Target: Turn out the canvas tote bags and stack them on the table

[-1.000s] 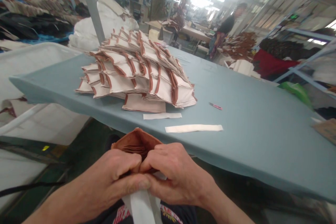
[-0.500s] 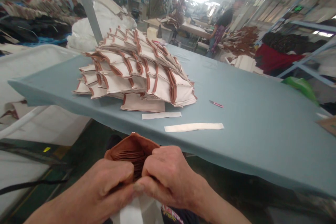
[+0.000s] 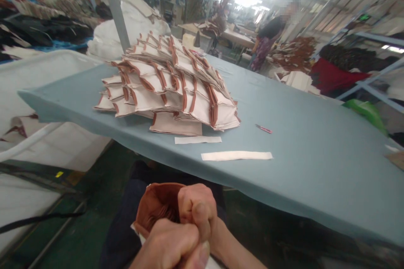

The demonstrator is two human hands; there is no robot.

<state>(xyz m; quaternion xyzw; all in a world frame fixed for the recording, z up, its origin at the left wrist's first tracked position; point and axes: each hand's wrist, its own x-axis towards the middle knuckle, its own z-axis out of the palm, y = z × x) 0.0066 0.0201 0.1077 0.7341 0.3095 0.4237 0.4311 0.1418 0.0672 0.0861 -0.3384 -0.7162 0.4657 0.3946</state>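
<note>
A sewn fabric piece, brown inside and off-white outside [image 3: 158,199], is held low over my lap, its brown mouth gaping away from me. My left hand [image 3: 170,239] is closed on its near edge, thumb pressed on top. Against it, my right hand [image 3: 198,208] is also closed in a fist on the same edge. My hands cover most of the piece's near side. Beyond the table edge sits a large pile of similar off-white pieces with brown trim [image 3: 170,88].
On the blue-covered table [image 3: 303,168] lie two pale fabric strips [image 3: 236,156] and small pink-handled thread snips [image 3: 264,129]. A white cart [image 3: 57,67] stands left. Green plastic [image 3: 366,113] lies at the right edge. A person [image 3: 268,35] stands in the background.
Both hands have moved down and drawn together, the right now knuckles-up against the left. The fabric piece has dropped closer to my lap and its mouth looks rounder. The view has shifted slightly.
</note>
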